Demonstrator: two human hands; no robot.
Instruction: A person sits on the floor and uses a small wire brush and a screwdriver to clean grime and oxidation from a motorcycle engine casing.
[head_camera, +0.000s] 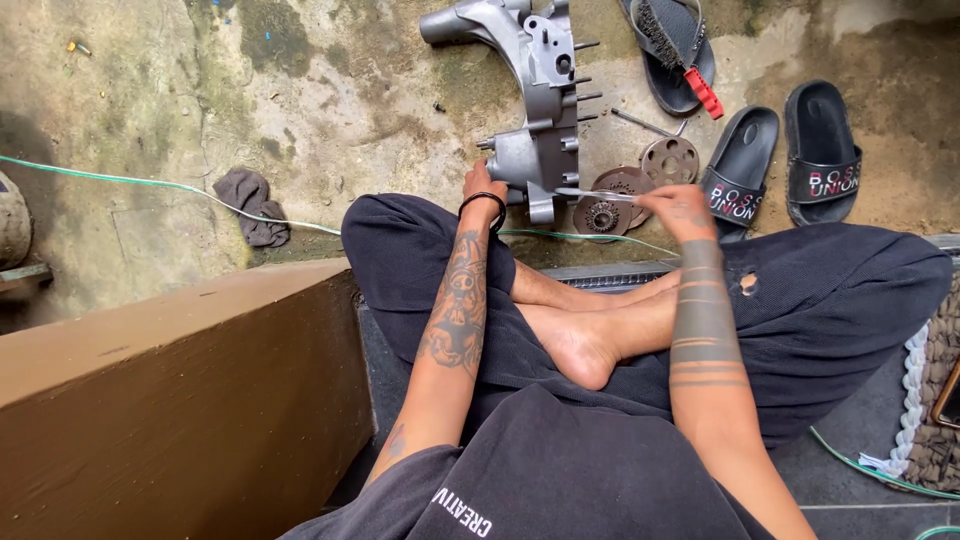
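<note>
Two hands at engine casing (535, 95) | left hand (484, 186) grips its near end | right hand (672, 207) pinches thin tool (598, 194) pointing leftward at it | casing's long axis runs away over concrete floor (330, 90)

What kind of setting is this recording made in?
Probably an informal home or yard repair spot, not a fitted workshop: a metal engine casing and gear discs lie on stained bare concrete floor, with slip-on sandals beside them.

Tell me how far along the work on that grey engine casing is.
Done: round clutch-like parts lie off the engine casing on the ground. In hand: the left hand steadies the casing, and the right hand holds a thin metal tool against it. Left: studs protrude bare, and nothing is refitted.
</note>
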